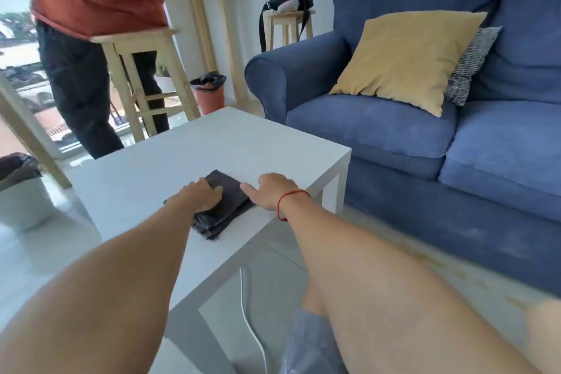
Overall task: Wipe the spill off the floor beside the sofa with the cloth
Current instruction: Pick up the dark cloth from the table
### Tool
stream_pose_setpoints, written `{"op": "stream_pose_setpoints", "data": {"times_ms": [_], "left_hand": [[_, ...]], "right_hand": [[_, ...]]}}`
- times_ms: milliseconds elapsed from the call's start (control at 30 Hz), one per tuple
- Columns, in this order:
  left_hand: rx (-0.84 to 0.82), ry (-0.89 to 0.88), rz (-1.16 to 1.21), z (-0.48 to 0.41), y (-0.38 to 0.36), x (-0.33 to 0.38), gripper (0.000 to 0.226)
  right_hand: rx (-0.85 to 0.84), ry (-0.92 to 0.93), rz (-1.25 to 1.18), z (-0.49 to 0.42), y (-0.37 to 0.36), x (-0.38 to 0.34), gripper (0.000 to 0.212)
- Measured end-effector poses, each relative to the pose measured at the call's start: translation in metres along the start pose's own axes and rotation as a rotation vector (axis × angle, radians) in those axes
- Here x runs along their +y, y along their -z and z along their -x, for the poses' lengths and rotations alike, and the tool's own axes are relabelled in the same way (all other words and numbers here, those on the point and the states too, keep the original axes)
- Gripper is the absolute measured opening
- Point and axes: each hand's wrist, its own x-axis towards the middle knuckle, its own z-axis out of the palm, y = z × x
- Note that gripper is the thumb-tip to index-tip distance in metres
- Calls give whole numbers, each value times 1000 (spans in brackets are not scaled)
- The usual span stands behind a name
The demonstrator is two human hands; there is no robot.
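Note:
A folded dark grey cloth [226,191] lies near the front right corner of the white coffee table [182,158]. My left hand [198,196] rests flat on the cloth's left part, fingers spread. My right hand [271,191], with a red string on the wrist, touches the cloth's right edge with its fingers apart. The blue sofa [425,130] stands to the right. On the pale floor in front of the sofa there are yellowish spots of a spill [440,264].
Another person in a red top and dark trousers [91,39] stands behind the table beside a wooden stool [145,76]. An orange bin [209,94], a white bin [21,191] at left, a white cable [249,322] under the table, a yellow cushion [406,58].

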Motion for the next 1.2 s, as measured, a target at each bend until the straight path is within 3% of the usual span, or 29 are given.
{"op": "stream_pose_setpoints", "data": {"times_ms": [100,233,333,400,567,700,833,967,1200], "left_hand": [[103,28,-83,7,-5,0,70],[106,12,-162,21,0,8,58],[147,-60,37,20,8,25,51],[195,-119,260,25,13,45,52],[170,-236,574,55,21,121,48],[83,-376,580,71,11,196,52],[7,-527,621,93,-18,274,47],[-140,-530,638,109,-80,330,46],[-423,-368,702,98,-201,368,44]], "right_hand": [[44,-44,90,-3,-18,-14,69],[44,-94,2,4,-25,-20,47],[73,-206,-405,3,-8,-17,45],[180,-267,-649,3,15,-9,45],[428,-378,-928,26,72,39,45],[656,-428,-842,51,98,96,38],[781,-538,-641,81,105,167,23],[776,-693,-554,99,89,240,29],[705,-885,-601,107,10,342,26]]}}
